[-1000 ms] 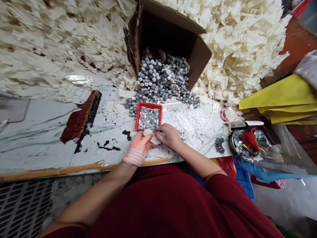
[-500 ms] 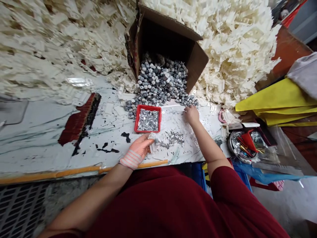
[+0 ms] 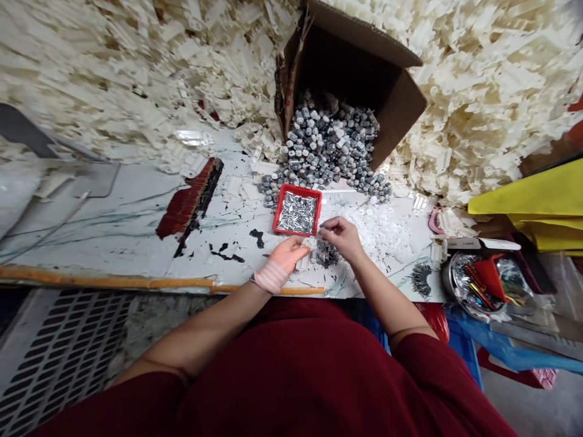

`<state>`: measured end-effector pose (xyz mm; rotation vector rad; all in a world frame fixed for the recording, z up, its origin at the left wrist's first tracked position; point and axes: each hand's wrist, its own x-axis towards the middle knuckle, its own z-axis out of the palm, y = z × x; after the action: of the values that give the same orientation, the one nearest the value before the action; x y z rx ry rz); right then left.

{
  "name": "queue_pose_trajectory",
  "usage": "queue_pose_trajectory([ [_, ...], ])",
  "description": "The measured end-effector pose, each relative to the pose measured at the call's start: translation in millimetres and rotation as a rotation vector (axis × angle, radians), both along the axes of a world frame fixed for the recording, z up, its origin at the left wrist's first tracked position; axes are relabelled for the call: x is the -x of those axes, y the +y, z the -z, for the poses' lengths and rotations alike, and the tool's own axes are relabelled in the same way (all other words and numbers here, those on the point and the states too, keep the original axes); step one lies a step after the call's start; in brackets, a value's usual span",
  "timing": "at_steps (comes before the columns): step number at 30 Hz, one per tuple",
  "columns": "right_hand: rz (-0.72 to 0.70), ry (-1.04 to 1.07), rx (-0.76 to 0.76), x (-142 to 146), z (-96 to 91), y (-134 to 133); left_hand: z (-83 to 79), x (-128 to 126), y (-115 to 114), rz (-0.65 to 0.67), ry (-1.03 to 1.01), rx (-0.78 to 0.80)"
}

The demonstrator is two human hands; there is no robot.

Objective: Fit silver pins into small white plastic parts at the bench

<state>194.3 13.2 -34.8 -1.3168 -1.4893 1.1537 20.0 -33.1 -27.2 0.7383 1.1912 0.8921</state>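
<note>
My left hand (image 3: 283, 260), in a striped orange-and-white glove, grips a small white plastic part (image 3: 305, 258) near the table's front edge. Just right of it, my bare right hand (image 3: 345, 238) has its thumb and fingertips pinched together by the part; whatever they hold is too small to make out. Behind my left hand sits a red tray (image 3: 277, 209) filled with thin silver metal pins (image 3: 297, 212). More loose pins (image 3: 328, 252) lie on the table under my right hand. Small white pieces (image 3: 385, 227) are scattered to its right.
A cardboard box (image 3: 403, 118) on its side spills grey-and-white cylindrical pieces (image 3: 332, 145). Heaps of cream plastic parts (image 3: 136, 79) rise along the back. A brush with dark bristles (image 3: 191, 197) lies left. To the right stands a metal bowl (image 3: 450, 279) of odds and ends.
My right hand has come back from the edge of the grey pieces to beside the part in my left hand. The view has shifted left.
</note>
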Motion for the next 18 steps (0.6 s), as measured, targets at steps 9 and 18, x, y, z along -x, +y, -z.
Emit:
queue_pose_trajectory([
  [9,-0.187,-0.557,-0.507,27.2,-6.4,-24.2,-4.0,7.9,-3.7,0.092,0.126,-0.074],
  [18,-0.217,-0.444,-0.289,23.9,-10.0,-29.2,11.0,10.2,-3.8,0.16,0.019,-0.074],
])
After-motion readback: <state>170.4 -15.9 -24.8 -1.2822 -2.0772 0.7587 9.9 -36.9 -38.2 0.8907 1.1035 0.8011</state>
